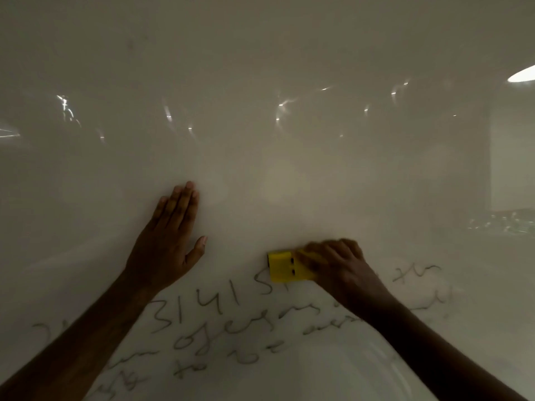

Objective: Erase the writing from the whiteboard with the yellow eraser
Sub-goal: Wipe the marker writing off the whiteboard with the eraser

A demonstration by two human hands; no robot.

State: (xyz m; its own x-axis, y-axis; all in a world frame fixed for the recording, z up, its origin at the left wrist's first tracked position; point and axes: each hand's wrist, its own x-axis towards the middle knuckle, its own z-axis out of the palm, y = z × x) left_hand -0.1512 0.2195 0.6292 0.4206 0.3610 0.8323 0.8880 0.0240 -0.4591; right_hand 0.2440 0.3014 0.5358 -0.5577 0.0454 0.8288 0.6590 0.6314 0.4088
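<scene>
The whiteboard (260, 154) fills the view, its upper part bare and glossy. Dark handwriting (202, 311) runs in several lines across the lower part, starting with digits "31415". My right hand (338, 267) grips the yellow eraser (285, 266) and presses it on the board at the right end of the digits, its far end sticking out to the left of my fingers. My left hand (170, 241) lies flat on the board, fingers together and thumb out, above and left of the writing. Both forearms cover parts of the lower lines.
Light reflections (283, 107) streak across the board's middle band, with a bright glare (521, 75) at the right edge. More faint scribbles (417, 274) sit to the right of my right hand.
</scene>
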